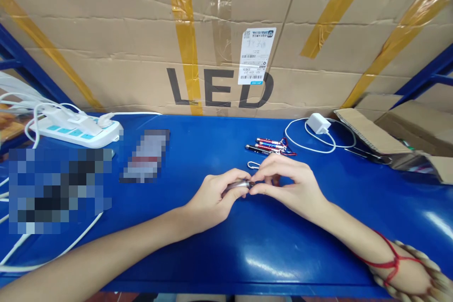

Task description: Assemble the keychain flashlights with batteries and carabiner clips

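My left hand point(212, 197) is wrapped round a short, shiny metal penlight-like tube point(238, 185), held just over the blue table. At the tube's dark right end, the thumb and fingertips of my right hand point(288, 181) are pinched together on it. What exactly lies between those fingertips is partly hidden. Just beyond my right hand lies a silver carabiner clip point(253, 165). Behind that, several slim metal penlights point(265, 146) in red, blue and black rest side by side, with coloured clips at their right ends.
A large cardboard box point(134, 56) marked LED backs the blue table point(191, 146). At left are a white power strip point(83, 130), cables and blurred-out objects, including a flat phone-like one point(146, 156). A white charger point(318, 123) with its cable and opened cardboard point(410, 127) are at right.
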Available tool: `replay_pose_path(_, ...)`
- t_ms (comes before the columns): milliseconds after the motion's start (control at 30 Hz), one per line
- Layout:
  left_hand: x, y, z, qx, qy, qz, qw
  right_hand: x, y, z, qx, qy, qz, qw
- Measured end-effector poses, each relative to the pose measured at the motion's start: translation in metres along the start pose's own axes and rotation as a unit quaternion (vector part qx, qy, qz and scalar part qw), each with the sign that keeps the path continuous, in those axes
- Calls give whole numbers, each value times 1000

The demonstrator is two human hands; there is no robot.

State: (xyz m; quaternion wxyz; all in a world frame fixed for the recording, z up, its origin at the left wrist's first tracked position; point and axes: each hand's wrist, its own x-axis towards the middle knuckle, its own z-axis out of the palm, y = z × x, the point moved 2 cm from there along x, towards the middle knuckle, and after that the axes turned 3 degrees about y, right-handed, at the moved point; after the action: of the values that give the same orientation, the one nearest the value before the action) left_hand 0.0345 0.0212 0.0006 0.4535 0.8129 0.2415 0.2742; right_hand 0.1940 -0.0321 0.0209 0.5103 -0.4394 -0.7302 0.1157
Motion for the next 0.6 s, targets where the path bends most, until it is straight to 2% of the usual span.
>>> replay_pose_path(100, 0, 0, 0, -4, -12, -4, 1000, 0, 1, -6, -24, -46, -75, 996)
replay_pose_path(300, -4, -5, 1, -9, -73, -31, 997, -3, 7, -9, -47, -122, -100, 986)
replay_pose_path(433, -7, -7, 2, -3, -103, -40, 994, -5, 10, -7, -48, -137, -110, 983)
replay_pose_path(600, -7, -6, 2, -9, -109, -23, 994, -7, 9, -6, -54, -135, -109, 983)
